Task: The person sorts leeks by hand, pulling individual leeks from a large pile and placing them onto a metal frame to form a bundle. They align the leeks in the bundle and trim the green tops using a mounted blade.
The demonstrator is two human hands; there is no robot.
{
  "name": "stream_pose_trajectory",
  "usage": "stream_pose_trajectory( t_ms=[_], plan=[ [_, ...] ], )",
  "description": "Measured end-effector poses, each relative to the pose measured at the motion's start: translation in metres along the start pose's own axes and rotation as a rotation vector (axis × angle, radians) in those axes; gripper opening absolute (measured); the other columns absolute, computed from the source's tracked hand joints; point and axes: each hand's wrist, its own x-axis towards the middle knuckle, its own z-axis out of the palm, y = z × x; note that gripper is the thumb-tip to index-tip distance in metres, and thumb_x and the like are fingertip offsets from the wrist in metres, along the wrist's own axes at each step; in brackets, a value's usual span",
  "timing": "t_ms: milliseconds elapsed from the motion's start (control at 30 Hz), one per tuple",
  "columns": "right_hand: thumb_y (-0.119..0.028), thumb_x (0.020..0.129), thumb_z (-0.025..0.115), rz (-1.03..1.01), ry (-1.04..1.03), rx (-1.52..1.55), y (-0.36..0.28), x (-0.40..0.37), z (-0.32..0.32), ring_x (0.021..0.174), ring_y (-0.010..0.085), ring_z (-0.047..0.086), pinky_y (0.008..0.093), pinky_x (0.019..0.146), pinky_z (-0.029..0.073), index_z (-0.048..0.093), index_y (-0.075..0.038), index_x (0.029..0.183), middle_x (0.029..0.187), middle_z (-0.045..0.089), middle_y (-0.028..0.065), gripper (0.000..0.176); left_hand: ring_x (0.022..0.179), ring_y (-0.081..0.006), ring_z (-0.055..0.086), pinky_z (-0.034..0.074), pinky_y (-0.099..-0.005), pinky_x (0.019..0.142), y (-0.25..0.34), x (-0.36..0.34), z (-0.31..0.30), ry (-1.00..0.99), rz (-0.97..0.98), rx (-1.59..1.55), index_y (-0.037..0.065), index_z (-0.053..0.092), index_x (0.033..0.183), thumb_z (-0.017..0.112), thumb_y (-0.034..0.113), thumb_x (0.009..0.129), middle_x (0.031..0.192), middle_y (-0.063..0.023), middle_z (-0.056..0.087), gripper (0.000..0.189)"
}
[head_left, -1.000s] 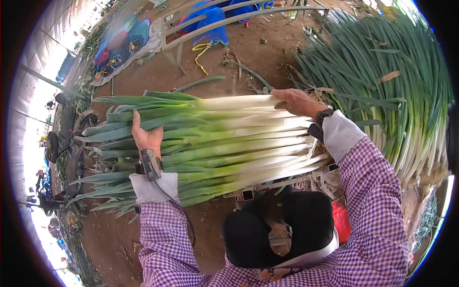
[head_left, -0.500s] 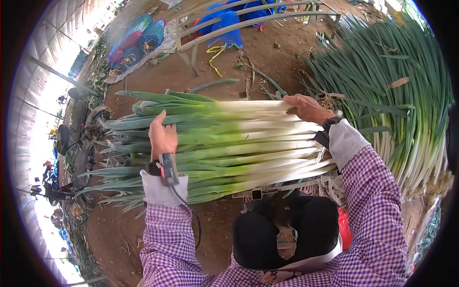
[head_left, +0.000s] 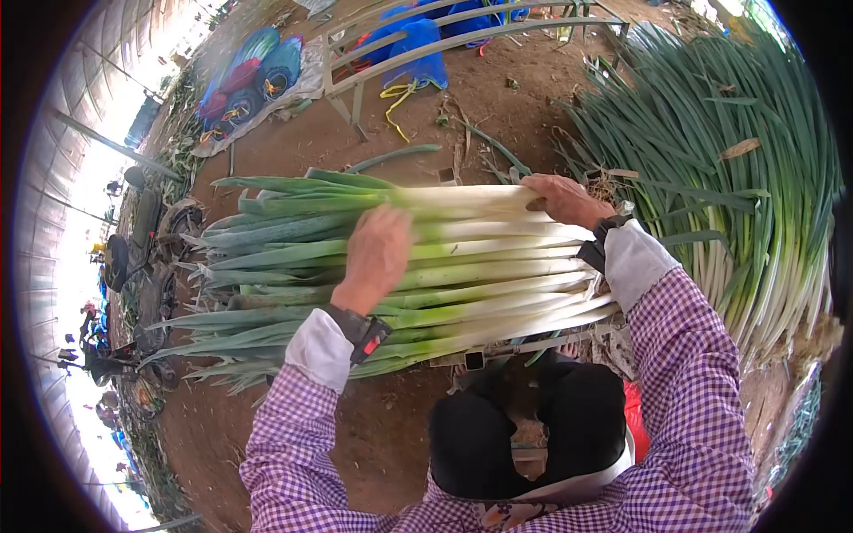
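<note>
A layer of long green onions [head_left: 498, 266] lies side by side across the middle, green leaves to the left and white stalks to the right. My left hand [head_left: 378, 253] is over the upper stalks near where green turns to white, its fingers smeared by motion. At the upper right end of the row, my right hand [head_left: 569, 201] has its fingers curled round the white end of the topmost stalk.
A large pile of green onions [head_left: 711, 169] lies at the right. Behind the row stand a metal frame [head_left: 355, 84] and blue bags [head_left: 422, 53]. Rolled netting [head_left: 258, 84] rests on a sheet at the upper left. A narrow rail [head_left: 524, 346] runs beneath the row.
My left hand has moved right along the onions, from the leaves toward the white part, and turned over palm down. My right hand has hardly moved.
</note>
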Motion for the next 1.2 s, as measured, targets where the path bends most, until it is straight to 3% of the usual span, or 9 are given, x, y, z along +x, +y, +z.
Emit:
stream_pose_trajectory(
  t_ms=[133, 233, 433, 533, 633, 933, 1033, 1133, 1200],
  plan=[
    [-0.017, 0.089, 0.074, 0.001, 0.034, 0.024, 0.003, 0.0, 0.002, 0.103, 0.0454, 0.066, 0.0522, 0.084, 0.052, 0.063, -0.006, 0.111, 0.105, 0.069, 0.021, 0.027, 0.121, -0.0379, 0.059, 0.045, -0.0473, 0.106, 0.012, 0.005, -0.01, -0.131, -0.091, 0.039, -0.006, 0.063, 0.127, 0.07, 0.023, 0.092, 0.127, -0.0198, 0.066, 0.046],
    [-0.017, 0.09, 0.073, 0.005, 0.024, 0.039, 0.002, -0.001, 0.002, 0.099, 0.0478, 0.066, 0.0537, 0.08, 0.051, 0.063, -0.006, 0.11, 0.1, 0.07, 0.0234, 0.025, 0.121, -0.0362, 0.059, 0.044, -0.0483, 0.105, -0.002, -0.003, 0.004, -0.027, 0.036, 0.169, -0.006, 0.061, 0.128, 0.07, 0.027, 0.093, 0.126, -0.0193, 0.067, 0.049],
    [-0.018, 0.09, 0.074, 0.052, 0.018, 0.024, -0.001, -0.002, 0.001, 0.096, 0.0489, 0.066, 0.0547, 0.079, 0.051, 0.064, -0.007, 0.112, 0.097, 0.071, 0.025, 0.026, 0.127, -0.0321, 0.055, 0.037, -0.047, 0.109, -0.009, -0.005, 0.014, -0.038, -0.028, 0.219, -0.004, 0.06, 0.133, 0.063, 0.04, 0.098, 0.131, -0.0186, 0.065, 0.056],
    [-0.017, 0.09, 0.073, 0.039, 0.038, 0.056, 0.0, -0.004, 0.002, 0.095, 0.0493, 0.066, 0.0549, 0.078, 0.051, 0.063, -0.006, 0.111, 0.096, 0.07, 0.0256, 0.026, 0.127, -0.0315, 0.056, 0.033, -0.0479, 0.11, -0.007, -0.003, 0.01, -0.127, -0.09, 0.226, -0.002, 0.061, 0.133, 0.061, 0.041, 0.099, 0.132, -0.0177, 0.064, 0.055],
    [-0.016, 0.089, 0.074, 0.042, 0.077, 0.067, 0.0, -0.004, 0.005, 0.095, 0.0492, 0.066, 0.0551, 0.077, 0.051, 0.062, -0.006, 0.11, 0.095, 0.07, 0.0253, 0.025, 0.125, -0.0309, 0.056, 0.034, -0.0504, 0.108, -0.006, -0.007, 0.015, -0.076, -0.059, 0.32, -0.001, 0.062, 0.13, 0.061, 0.041, 0.099, 0.13, -0.0173, 0.063, 0.052],
    [-0.011, 0.086, 0.075, 0.013, 0.067, -0.005, -0.004, -0.007, 0.004, 0.092, 0.0479, 0.066, 0.055, 0.075, 0.05, 0.062, -0.007, 0.103, 0.089, 0.069, 0.0232, 0.022, 0.114, -0.035, 0.059, 0.043, -0.0488, 0.099, -0.007, -0.009, -0.001, -0.087, -0.01, 0.137, -0.001, 0.066, 0.119, 0.066, 0.036, 0.097, 0.114, -0.0174, 0.064, 0.043],
    [-0.01, 0.086, 0.074, 0.022, 0.078, 0.0, -0.009, -0.007, 0.003, 0.094, 0.046, 0.067, 0.0531, 0.077, 0.051, 0.064, -0.008, 0.103, 0.092, 0.07, 0.021, 0.021, 0.105, -0.0389, 0.063, 0.049, -0.0486, 0.091, -0.007, 0.006, -0.029, -0.066, -0.126, 0.059, 0.0, 0.07, 0.111, 0.068, 0.034, 0.096, 0.105, -0.0177, 0.066, 0.036],
    [-0.009, 0.085, 0.074, 0.018, 0.089, 0.003, -0.013, -0.008, 0.002, 0.097, 0.0433, 0.068, 0.0499, 0.08, 0.053, 0.066, -0.008, 0.106, 0.097, 0.072, 0.0181, 0.022, 0.095, -0.0411, 0.067, 0.052, -0.05, 0.085, -0.042, 0.04, -0.028, 0.418, 0.192, 0.137, 0.0, 0.072, 0.103, 0.07, 0.032, 0.095, 0.097, -0.0187, 0.07, 0.033],
    [-0.009, 0.085, 0.073, 0.034, 0.098, 0.002, -0.019, -0.009, 0.0, 0.097, 0.0425, 0.069, 0.0494, 0.081, 0.053, 0.066, -0.008, 0.105, 0.097, 0.072, 0.0178, 0.021, 0.092, -0.042, 0.068, 0.052, -0.0516, 0.083, -0.079, 0.062, -0.023, 0.189, 0.06, 0.195, 0.005, 0.074, 0.109, 0.068, 0.034, 0.095, 0.094, -0.0201, 0.071, 0.032]
  ],
)
